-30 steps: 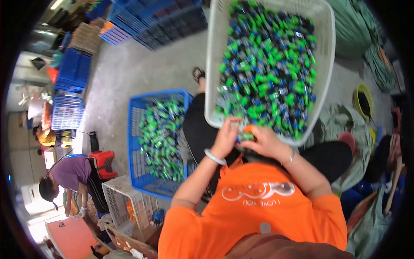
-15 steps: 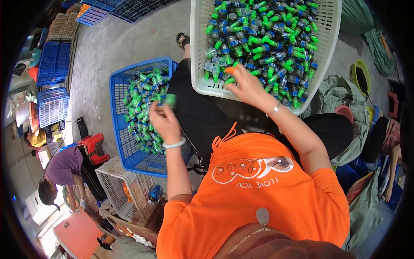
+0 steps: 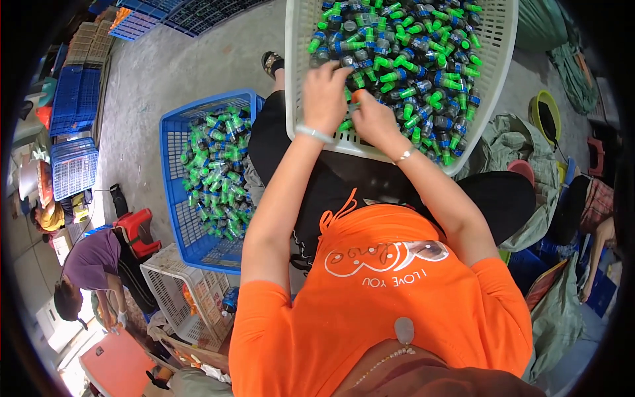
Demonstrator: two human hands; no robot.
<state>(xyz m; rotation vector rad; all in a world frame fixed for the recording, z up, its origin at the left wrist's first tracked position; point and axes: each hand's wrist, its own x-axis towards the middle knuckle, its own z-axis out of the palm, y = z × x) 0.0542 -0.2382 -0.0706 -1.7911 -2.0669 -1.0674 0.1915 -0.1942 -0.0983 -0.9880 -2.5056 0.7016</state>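
Standing close by, presumably for easy two-handed reach, white basket (image 3: 497, 40) holds green-capped bottles (image 3: 430, 83). Left hand (image 3: 324, 99) half-curled, right hand (image 3: 377, 124) bent, both at its near end; cannot tell what either grips.
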